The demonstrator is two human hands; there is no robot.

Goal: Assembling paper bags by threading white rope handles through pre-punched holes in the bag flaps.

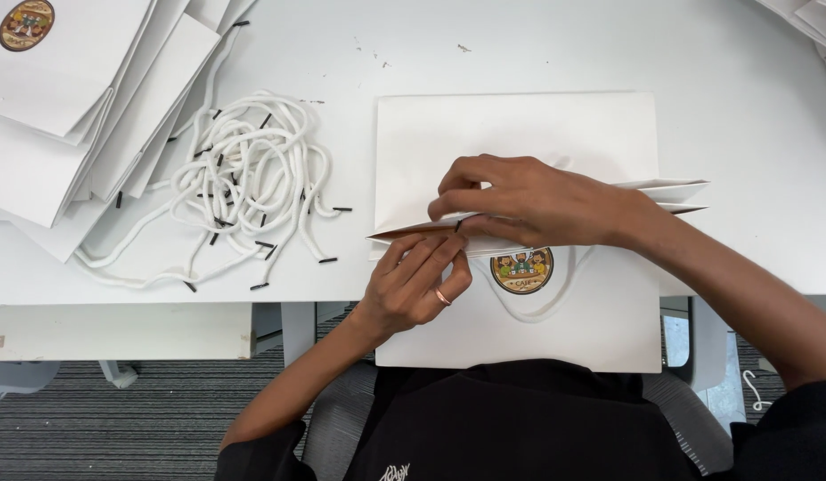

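Partly hidden under both hands, a white paper bag (520,142) lies flat on the white surface (742,107), its near end overhanging the surface edge toward the person's dark clothing, which cuts off the bag's lowest margin. The right hand (520,200) reaches in from the right and lies across the bag's folded opening, fingers curled and pressed down on the paper; they cover the fold line there, so what sits beneath them cannot be made out. The left hand (422,281), wearing a ring, comes up from below with fingers narrowed to a pinch on a small black cord tip (458,226) at the fold edge; the cord attached to that tip is not visible at this point. A round coloured emblem (521,270) on the bag is half covered by the fold above it, and a curved ridge (555,298) around it shows a cord lying under the paper. The bag's side gussets (680,196) project to the right as thin pointed layers. To the left, well apart from the bag, a tangled heap of white cords (252,178) with black tips lies on the surface. Beyond it, a stack of further white paper bags (65,107) runs off the top-left corner, one bearing the same emblem. More white sheets (813,22) are cut off at the top-right corner. Below the surface edge, grey carpet (119,428) and a chair (689,410) show.
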